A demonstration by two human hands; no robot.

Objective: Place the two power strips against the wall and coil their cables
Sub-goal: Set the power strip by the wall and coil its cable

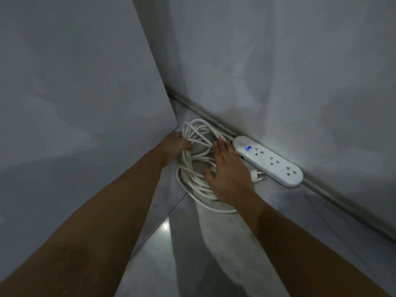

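My left hand [174, 146] is curled around the far-left side of the white cable coil [197, 168], fingers clenched over several strands so the loops stay bunched instead of springing apart. My right hand [227, 176] lies flat and released on the coil's right side, palm down, fingers spread, pressing the loops onto the floor [214, 254] without gripping them. I judge that flat press is there to keep the bundle from sliding while the left hand gathers it.

Just beyond the fingertips of my right hand sits a white power strip [269, 161], long edge tucked against the base of the wall [278, 71], so that one looks placed. Its plug [257, 175] pokes out just right of my right hand, lying between the hand and the strip. The coil rests in the corner, ahead of both hands, between the strip and a grey panel [75, 82] that stands to the left of my left hand.

I see only one power strip; the second is out of view, so the task appears partly done.
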